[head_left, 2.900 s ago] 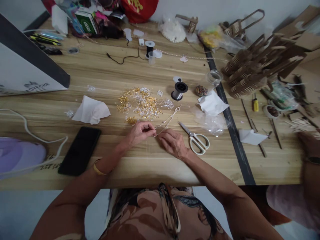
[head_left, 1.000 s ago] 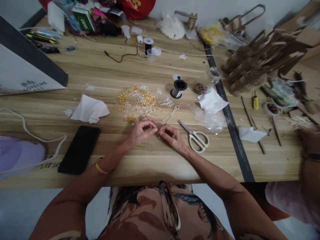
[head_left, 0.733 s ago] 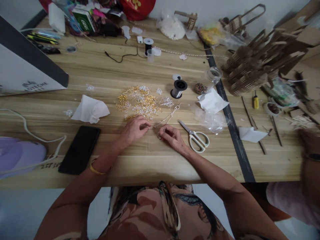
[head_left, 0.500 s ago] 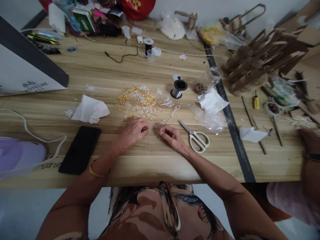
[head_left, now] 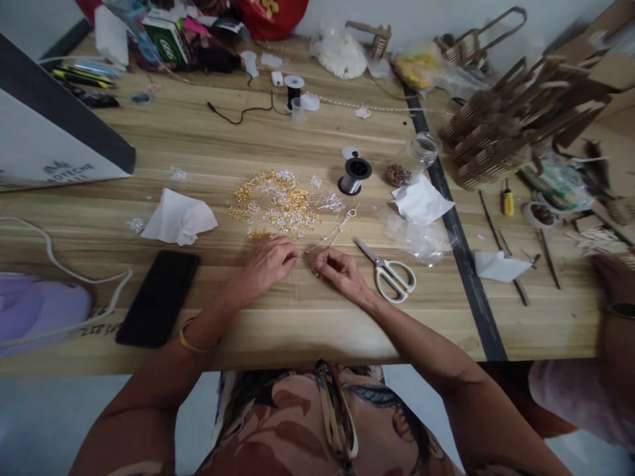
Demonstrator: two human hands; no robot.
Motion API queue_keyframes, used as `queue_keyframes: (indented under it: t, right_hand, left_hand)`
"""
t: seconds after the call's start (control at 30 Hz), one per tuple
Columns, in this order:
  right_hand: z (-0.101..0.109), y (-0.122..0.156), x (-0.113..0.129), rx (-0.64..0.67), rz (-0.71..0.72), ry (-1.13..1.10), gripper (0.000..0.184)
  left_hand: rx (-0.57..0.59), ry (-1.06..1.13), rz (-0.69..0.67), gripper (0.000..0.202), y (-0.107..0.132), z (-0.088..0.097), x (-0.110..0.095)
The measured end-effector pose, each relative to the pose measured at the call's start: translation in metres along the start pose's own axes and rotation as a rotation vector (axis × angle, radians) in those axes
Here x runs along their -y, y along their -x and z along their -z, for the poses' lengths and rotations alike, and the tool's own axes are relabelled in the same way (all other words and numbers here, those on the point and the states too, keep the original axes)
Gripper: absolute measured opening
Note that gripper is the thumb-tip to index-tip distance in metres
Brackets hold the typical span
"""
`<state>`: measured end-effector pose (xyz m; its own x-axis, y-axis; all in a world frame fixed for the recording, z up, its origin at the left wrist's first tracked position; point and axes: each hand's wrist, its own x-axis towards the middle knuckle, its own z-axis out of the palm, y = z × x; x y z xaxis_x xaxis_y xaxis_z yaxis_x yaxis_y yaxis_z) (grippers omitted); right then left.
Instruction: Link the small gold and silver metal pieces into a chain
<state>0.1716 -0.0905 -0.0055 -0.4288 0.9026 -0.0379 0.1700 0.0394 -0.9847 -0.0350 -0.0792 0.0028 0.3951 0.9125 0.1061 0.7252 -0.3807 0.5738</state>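
Observation:
My left hand (head_left: 265, 264) rests on the wooden table (head_left: 208, 152), fingers pinched on the near end of a thin beaded strand (head_left: 333, 235). My right hand (head_left: 342, 274) lies just to its right, fingers pinched on something small I cannot make out beside the strand. The strand runs up and right toward a small metal clasp. A heap of gold and silver beads (head_left: 280, 201) lies just beyond my left hand. White-handled scissors (head_left: 391, 271) lie right of my right hand.
A black phone (head_left: 159, 297), crumpled tissue (head_left: 178, 218), a thread spool (head_left: 353, 176), a bead jar (head_left: 414, 158) and white paper (head_left: 421, 201) surround the work. A laser-cut wooden model (head_left: 516, 125) stands at the right. Another person's hand (head_left: 615, 277) shows at the right edge.
My left hand drew a little away from my right hand, toward the bead heap, then settled. My right hand stayed pinched in place. The view shifted slightly.

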Motion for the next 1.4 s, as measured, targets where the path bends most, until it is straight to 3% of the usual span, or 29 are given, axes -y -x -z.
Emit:
queue_keyframes:
  t: [0.13,0.27,0.4,0.67,0.9,1.4]
  right_hand:
    - [0.000,0.000,-0.001,0.006,-0.004,-0.016,0.031]
    - [0.001,0.000,-0.001,0.015,0.033,-0.021,0.030]
    - [0.001,0.000,-0.002,0.031,0.069,-0.023,0.029]
    - [0.001,0.000,-0.006,0.034,0.083,-0.060,0.028]
    - [0.001,0.000,-0.006,0.040,0.075,-0.064,0.029]
    - [0.001,-0.001,-0.004,0.044,0.058,-0.080,0.030]
  left_hand:
    - [-0.062,0.297,0.147,0.006,-0.003,0.000,-0.001]
    - [-0.019,0.624,0.257,0.013,-0.005,-0.002,-0.002]
    - [0.021,0.793,0.304,0.022,-0.006,-0.004,-0.004]
    - [0.027,0.917,0.289,0.018,-0.007,-0.012,-0.005]
    - [0.040,0.973,0.369,0.025,-0.007,-0.015,-0.005]
    - [0.026,0.976,0.331,0.024,-0.007,-0.019,-0.003]
